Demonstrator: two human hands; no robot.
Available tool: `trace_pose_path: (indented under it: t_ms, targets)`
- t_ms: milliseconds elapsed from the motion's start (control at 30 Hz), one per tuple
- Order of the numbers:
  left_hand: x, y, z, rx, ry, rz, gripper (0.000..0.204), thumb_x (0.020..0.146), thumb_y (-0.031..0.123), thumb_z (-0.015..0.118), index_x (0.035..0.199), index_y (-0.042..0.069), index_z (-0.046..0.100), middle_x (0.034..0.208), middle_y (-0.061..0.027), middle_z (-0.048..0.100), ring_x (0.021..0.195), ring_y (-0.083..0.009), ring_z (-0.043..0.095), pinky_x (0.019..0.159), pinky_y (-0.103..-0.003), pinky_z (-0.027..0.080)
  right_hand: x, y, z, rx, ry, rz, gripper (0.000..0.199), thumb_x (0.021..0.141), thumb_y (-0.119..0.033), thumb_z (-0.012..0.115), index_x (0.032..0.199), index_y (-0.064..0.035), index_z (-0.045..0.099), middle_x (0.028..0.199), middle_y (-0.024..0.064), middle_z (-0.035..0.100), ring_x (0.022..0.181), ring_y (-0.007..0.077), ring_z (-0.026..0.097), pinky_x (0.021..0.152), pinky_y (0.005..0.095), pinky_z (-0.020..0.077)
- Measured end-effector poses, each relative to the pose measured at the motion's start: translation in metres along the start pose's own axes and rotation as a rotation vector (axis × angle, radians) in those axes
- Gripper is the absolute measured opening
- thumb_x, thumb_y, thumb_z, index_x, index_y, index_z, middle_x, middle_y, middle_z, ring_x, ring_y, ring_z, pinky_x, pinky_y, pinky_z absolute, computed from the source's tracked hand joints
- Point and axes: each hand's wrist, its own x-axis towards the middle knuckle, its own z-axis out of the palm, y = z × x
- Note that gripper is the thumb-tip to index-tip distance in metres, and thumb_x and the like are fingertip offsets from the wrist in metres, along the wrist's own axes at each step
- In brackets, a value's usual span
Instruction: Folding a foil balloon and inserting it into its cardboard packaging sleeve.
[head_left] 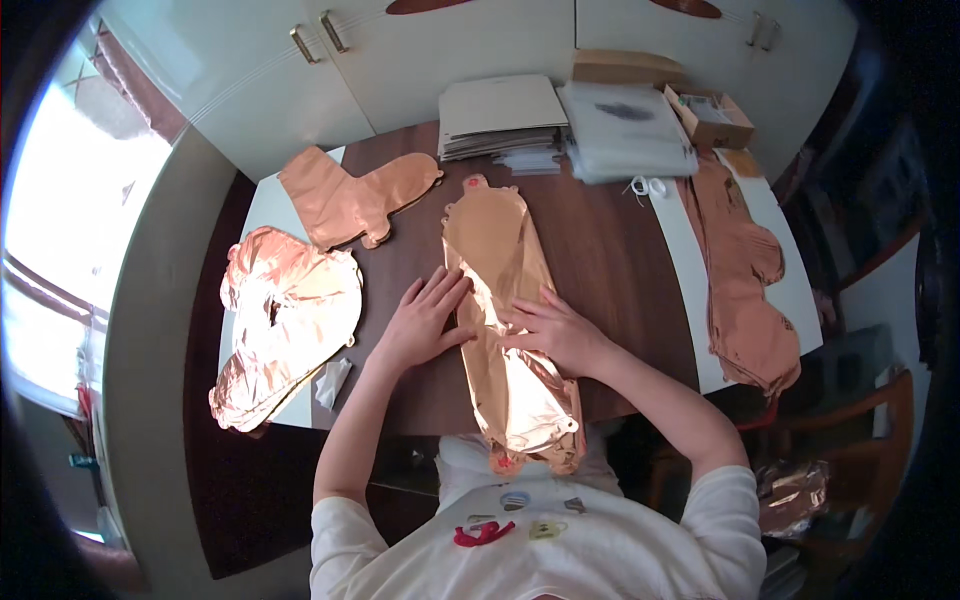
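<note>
A long, flat rose-gold foil balloon lies lengthwise on the brown table in front of me, its near end reaching past the table's edge toward my lap. Small tabs stick out along its rim, and a red mark shows at each end. My left hand rests on its left edge, fingers stretched out. On the right side my right hand lies over the creased middle, fingers spread. The foil under both palms is hidden. Neither hand grips anything.
More flat foil balloons lie at the left, back left and right. At the back are a cardboard stack, clear plastic bags and a small open box. A crumpled white tissue lies near the left edge.
</note>
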Motion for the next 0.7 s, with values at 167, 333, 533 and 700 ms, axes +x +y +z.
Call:
trace_pose_path:
  t_ms: [167,333,533,700]
  targets:
    - [0.008,-0.015,0.006,0.029,-0.041,-0.020,0.079,0.080,0.053,0.056,0.141,0.011,0.026,0.147,-0.0084,0.026,0.137,-0.0286,0.020,0.108,-0.048,0.018,-0.001,0.000,-0.001,0.004,-0.015,-0.021,0.033,0.077,-0.018,0.059,0.110,-0.0182,0.062,0.132,0.0027,0.047,0.127,0.0248,0.040,0.105,0.0544,0.0264]
    - [0.011,-0.019,0.006,0.021,-0.036,-0.042,0.080,0.081,0.053,0.055,0.142,0.011,0.025,0.148,-0.0078,0.023,0.138,-0.0279,0.016,0.109,-0.048,0.015,-0.002,0.004,0.006,-0.006,0.026,-0.053,0.030,0.079,-0.020,0.059,0.109,-0.0169,0.062,0.129,-0.0009,0.051,0.126,0.0227,0.041,0.103,0.0568,0.0261]
    - [0.016,-0.021,0.003,0.077,-0.077,-0.036,0.080,0.081,0.054,0.054,0.141,0.011,0.026,0.148,-0.0069,0.023,0.138,-0.0281,0.016,0.109,-0.049,0.015,-0.002,0.002,0.005,0.011,0.010,-0.052,0.029,0.080,-0.019,0.058,0.108,-0.0168,0.062,0.128,-0.0016,0.052,0.125,0.0225,0.042,0.104,0.0567,0.0240]
    - [0.023,-0.025,0.001,0.106,-0.103,-0.079,0.080,0.081,0.058,0.051,0.141,0.011,0.027,0.148,-0.0062,0.024,0.138,-0.0288,0.016,0.108,-0.051,0.015,-0.003,0.001,0.005,0.007,0.020,-0.043,0.030,0.079,-0.018,0.058,0.108,-0.0167,0.063,0.126,-0.0014,0.053,0.124,0.0227,0.043,0.105,0.0566,0.0225]
